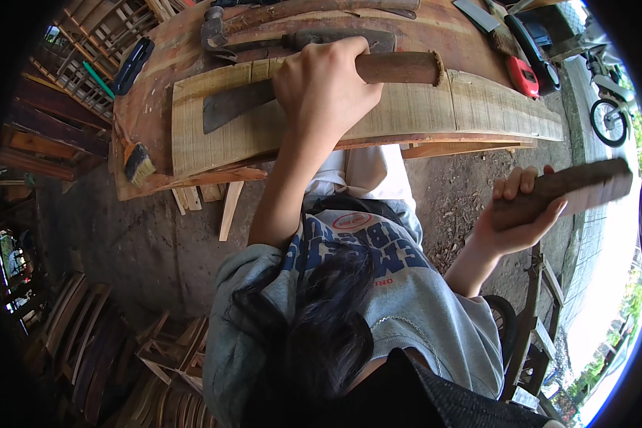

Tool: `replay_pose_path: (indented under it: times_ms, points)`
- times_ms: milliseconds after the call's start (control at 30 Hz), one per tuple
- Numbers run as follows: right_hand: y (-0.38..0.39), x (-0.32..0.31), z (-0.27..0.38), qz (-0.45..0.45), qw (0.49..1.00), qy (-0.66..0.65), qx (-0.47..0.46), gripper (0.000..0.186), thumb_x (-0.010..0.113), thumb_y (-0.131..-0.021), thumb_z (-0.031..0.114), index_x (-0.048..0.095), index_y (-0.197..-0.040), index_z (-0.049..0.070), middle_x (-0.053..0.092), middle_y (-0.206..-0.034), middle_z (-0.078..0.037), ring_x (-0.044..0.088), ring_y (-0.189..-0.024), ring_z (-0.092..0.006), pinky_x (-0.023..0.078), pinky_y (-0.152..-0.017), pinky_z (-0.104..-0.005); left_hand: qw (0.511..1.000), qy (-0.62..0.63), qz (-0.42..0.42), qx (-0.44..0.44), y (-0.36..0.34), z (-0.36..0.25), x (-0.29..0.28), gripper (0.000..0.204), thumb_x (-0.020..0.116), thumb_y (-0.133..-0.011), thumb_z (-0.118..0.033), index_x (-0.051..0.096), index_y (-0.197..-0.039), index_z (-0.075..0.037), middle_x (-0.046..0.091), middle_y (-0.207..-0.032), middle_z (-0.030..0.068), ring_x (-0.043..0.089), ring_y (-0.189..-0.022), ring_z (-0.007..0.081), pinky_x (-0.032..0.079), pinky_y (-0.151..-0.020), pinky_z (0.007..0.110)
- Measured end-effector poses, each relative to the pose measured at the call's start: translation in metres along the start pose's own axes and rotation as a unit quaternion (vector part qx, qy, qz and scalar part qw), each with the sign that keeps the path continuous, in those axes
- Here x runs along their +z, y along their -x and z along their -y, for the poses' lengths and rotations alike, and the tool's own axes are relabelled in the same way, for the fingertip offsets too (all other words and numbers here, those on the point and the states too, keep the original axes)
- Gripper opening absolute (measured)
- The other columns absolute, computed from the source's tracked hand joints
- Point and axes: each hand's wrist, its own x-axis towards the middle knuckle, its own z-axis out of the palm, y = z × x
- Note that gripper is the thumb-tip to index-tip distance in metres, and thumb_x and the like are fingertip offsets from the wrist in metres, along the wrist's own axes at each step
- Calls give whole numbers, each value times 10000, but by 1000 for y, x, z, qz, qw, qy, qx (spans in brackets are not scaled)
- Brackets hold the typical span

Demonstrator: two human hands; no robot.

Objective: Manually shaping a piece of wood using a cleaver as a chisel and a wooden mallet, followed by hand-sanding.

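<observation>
Dark hair (324,321) across our grey shirt (421,314) — nearest. Left hand (328,82): closed round a wooden-handled chisel (401,68), over a curved board (414,107) on the worktop (435,37). Right hand (510,234): we grip a brown wooden block (567,189) — apart from the board.

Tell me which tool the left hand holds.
The chisel: the left hand wraps it between the wooden handle and the dark blade, above the plank. The hammer and brush lie on the bench, unheld.
</observation>
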Motion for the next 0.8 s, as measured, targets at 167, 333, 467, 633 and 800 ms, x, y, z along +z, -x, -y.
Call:
replay_pose_path:
  times_ms: [167, 333, 467, 633, 800]
  points:
    - [38, -25, -36, 181, 902, 336, 203, 619, 517, -838, 463, 398, -1188, -34, 509, -755, -84, 479, -498, -136, 407, -422, -244, 1000, -13, -12, -6, -1, 6, 4, 331, 727, -528, -212, 688, -852, -154, 636, -633, 111, 649, -615, 280, 512, -532, 357]
    - [6, 7, -10, -4, 998, 11, 54, 534, 419, -891, 464, 408, -1182, 17, 465, -741, -69, 474, -536, -147, 415, -450, -280, 1000, -10, -10, -21, -2, 12, -5, 290, 723, -540, -217, 681, -820, -154, 643, -662, 110, 648, -637, 289, 511, -551, 368]
    - [33, 14, -27, 186, 940, 210, 196, 541, 496, -867, 429, 414, -1167, -14, 517, -703, -75, 516, -515, -153, 442, -557, -267, 1000, -8, -14, -18, -2, 15, -3, 265, 717, -546, -216, 675, -799, -146, 636, -645, 113, 645, -628, 292, 509, -552, 372]
    - [10, 5, -9, 68, 984, 107, 123, 484, 405, -910, 427, 408, -1189, 31, 462, -744, -52, 474, -552, -135, 412, -453, -254, 999, -18, -6, -37, -1, 21, -13, 257, 718, -559, -222, 678, -804, -154, 636, -642, 112, 644, -627, 287, 508, -554, 365]
    - [32, 28, -31, 98, 969, 86, 211, 537, 518, -851, 423, 404, -1166, 3, 490, -717, -63, 492, -548, -144, 425, -479, -272, 999, 31, -6, -17, 1, 20, -17, 244, 721, -630, -248, 668, -827, -114, 641, -711, 106, 625, -691, 306, 485, -600, 342]
